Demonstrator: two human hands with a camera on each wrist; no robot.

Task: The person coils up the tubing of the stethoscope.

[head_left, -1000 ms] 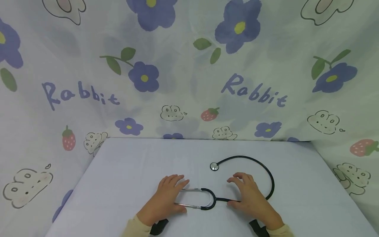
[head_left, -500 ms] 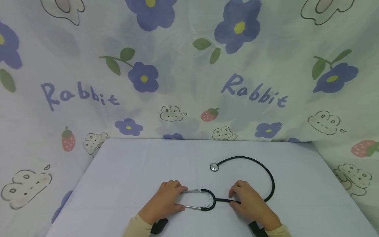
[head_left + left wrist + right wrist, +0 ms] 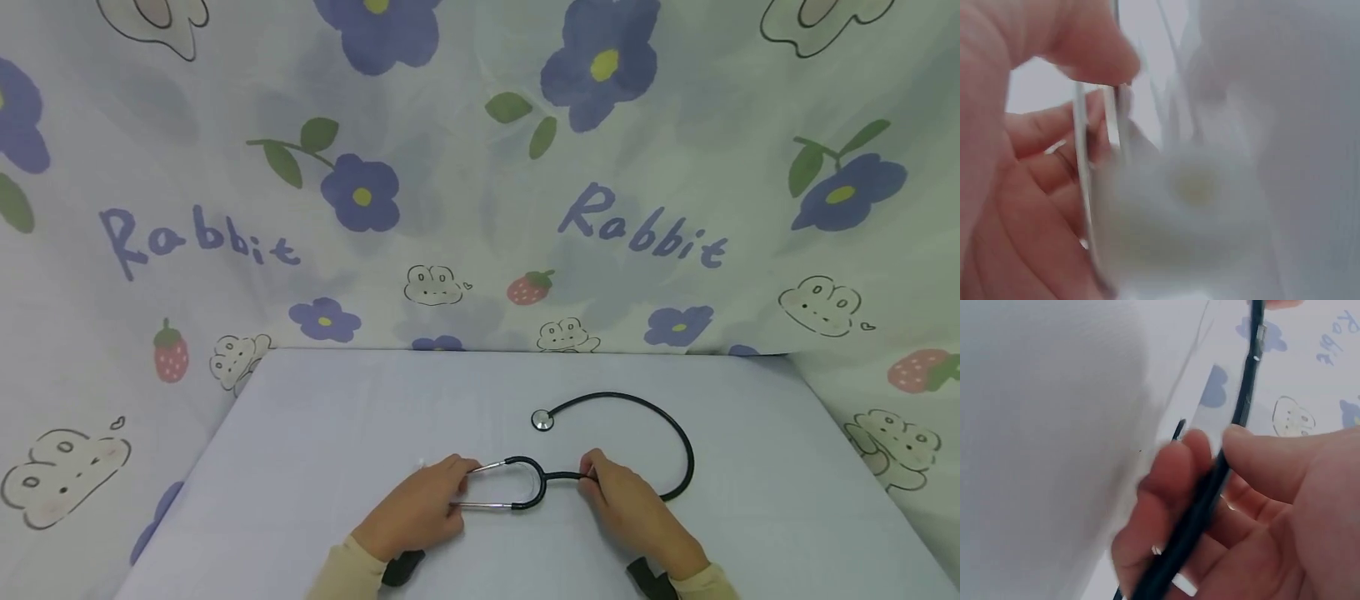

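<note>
A stethoscope with black tubing (image 3: 561,476) and two silver ear tubes (image 3: 487,506) spans both hands in the head view. My left hand (image 3: 420,510) grips the ear tubes near their ends; its fingers hide the earpieces there. The left wrist view, partly blurred, shows a metal tube (image 3: 1081,131) running past the thumb and across the fingers. My right hand (image 3: 628,510) pinches the tubing right of the Y-joint. In the right wrist view, thumb and curled fingers hold the dark tube (image 3: 1242,400). The round metal chestpiece (image 3: 542,420) lies on the table at the far end of the curved tubing.
A white-covered table (image 3: 337,417) lies under everything. Behind it and at both sides hangs a pale curtain (image 3: 480,183) printed with flowers, rabbits and strawberries. Black wrist-worn pieces (image 3: 403,568) sit under both wrists.
Both hands went from spread fingers to closing round the stethoscope. The ear tubes and Y-joint have shifted away from the person and now tilt; the chestpiece stays in place.
</note>
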